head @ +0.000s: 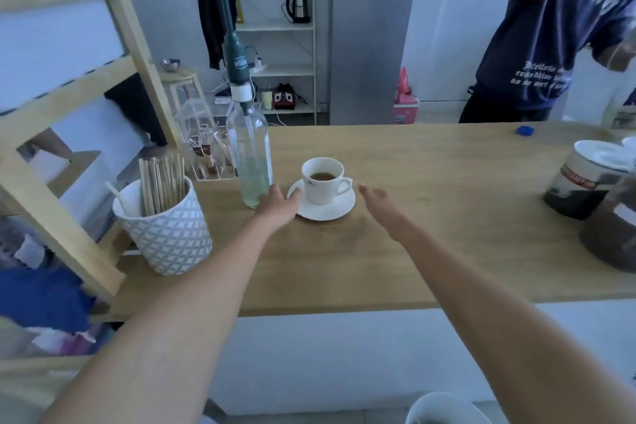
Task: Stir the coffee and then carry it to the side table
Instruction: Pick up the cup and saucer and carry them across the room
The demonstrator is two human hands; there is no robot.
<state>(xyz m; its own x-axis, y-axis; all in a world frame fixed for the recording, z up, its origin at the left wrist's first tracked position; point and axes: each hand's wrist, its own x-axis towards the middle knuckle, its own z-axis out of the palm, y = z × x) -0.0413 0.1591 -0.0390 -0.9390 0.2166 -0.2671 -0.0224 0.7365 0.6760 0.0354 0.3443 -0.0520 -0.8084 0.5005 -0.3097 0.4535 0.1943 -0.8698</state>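
A white cup (322, 182) with dark coffee in it stands on a white saucer (327, 212) in the middle of the wooden counter (430, 244). Its handle points right. My left hand (278, 204) lies on the counter at the saucer's left rim, fingers spread, thumb touching or nearly touching the rim. My right hand (380, 201) hovers just right of the saucer, fingers apart, holding nothing. Wooden stir sticks (161, 186) stand in a white patterned pot (168, 237) to the left.
A clear bottle with a green pump (249, 155) stands close beside my left hand. A clear rack of sachets (210, 155) sits behind it. Dark jars (585, 182) stand at the right edge. Another person (550, 34) stands behind the counter. A wooden shelf frame (69, 134) rises at left.
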